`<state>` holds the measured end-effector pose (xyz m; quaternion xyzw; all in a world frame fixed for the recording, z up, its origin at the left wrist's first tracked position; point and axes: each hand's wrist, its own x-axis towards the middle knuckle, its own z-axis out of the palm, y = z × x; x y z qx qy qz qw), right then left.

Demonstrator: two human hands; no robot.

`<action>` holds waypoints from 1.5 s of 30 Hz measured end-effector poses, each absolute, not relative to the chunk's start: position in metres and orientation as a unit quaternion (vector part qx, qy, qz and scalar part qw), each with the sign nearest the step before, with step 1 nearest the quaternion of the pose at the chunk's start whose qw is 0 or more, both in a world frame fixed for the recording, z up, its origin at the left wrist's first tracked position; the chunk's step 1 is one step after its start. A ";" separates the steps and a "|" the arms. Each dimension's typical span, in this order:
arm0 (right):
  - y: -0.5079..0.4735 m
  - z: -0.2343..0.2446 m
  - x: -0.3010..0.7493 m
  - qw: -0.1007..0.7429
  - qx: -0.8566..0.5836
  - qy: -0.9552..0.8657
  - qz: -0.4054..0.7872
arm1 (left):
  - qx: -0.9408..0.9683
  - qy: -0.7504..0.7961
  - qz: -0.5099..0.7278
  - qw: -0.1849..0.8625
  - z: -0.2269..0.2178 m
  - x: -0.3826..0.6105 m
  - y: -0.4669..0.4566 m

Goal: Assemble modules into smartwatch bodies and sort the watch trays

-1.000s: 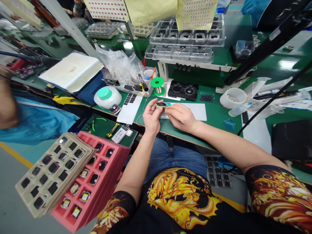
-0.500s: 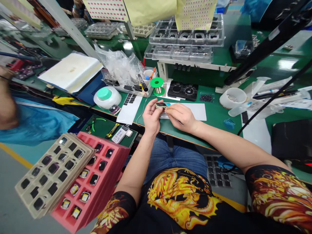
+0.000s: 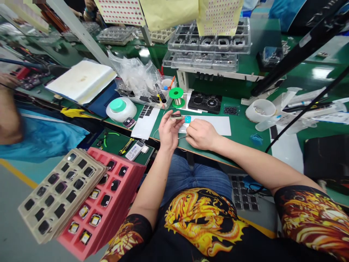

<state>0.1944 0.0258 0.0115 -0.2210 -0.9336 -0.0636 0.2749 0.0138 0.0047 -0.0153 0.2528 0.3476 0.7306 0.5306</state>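
My left hand [image 3: 168,133] is raised over the green bench edge, its fingers closed round a small dark-faced watch case [image 3: 176,116] with a pale rim. Just right of it, my right hand [image 3: 203,134] is curled with the knuckles up. A thin dark tool, perhaps tweezers [image 3: 183,137], sticks out of it toward my left palm. Between and behind the hands lies a small blue piece [image 3: 187,119], beside a white sheet [image 3: 222,125]. The fingertips of my right hand are hidden.
Stacked beige [image 3: 49,200] and pink trays [image 3: 109,214] with watch parts stand at lower left. A solder spool [image 3: 176,97], white bottle [image 3: 121,109], black fixture [image 3: 205,102] and white cup [image 3: 261,110] sit along the bench. A co-worker's arm [image 3: 9,112] is at far left.
My right hand has drawn away from the watch case and turned its knuckles up, its thin tool now pointing left. My left hand has tilted the case and shifted slightly left.
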 end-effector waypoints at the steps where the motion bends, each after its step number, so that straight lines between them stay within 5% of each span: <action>1: 0.026 0.014 0.195 0.235 -0.235 -0.941 -0.061 | 0.248 0.344 0.730 0.536 -0.016 0.013 0.005; 5: 0.027 0.022 0.196 0.093 -0.288 -0.953 -0.027 | 0.231 0.330 0.734 0.547 -0.019 0.007 0.006; 8: 0.028 0.021 0.196 0.081 -0.298 -0.951 -0.019 | 0.234 0.322 0.734 0.550 -0.021 0.005 0.006; 16: 0.034 0.004 0.195 0.347 -0.297 -0.890 -0.005 | 0.301 0.323 0.713 0.546 -0.015 0.012 0.000; 22: 0.036 -0.001 0.194 0.399 -0.277 -0.872 0.058 | 0.375 0.349 0.687 0.516 -0.017 0.020 -0.002; 28: 0.037 0.003 0.183 0.467 -0.345 -0.721 0.379 | 0.352 0.343 0.688 0.534 -0.021 0.018 0.000; 32: 0.036 0.017 0.179 0.398 -0.322 -0.575 0.638 | 0.333 0.333 0.684 0.557 -0.021 0.013 -0.001; 37: 0.035 0.026 0.181 0.318 -0.287 -0.456 0.780 | 0.335 0.318 0.674 0.576 -0.018 0.009 -0.005; 41: 0.034 0.020 0.179 0.306 -0.319 -0.499 0.746 | 0.339 0.314 0.656 0.597 -0.017 0.006 -0.004; 45: 0.031 0.011 0.178 0.417 -0.374 -0.654 0.508 | 0.320 0.321 0.664 0.595 -0.015 0.006 -0.002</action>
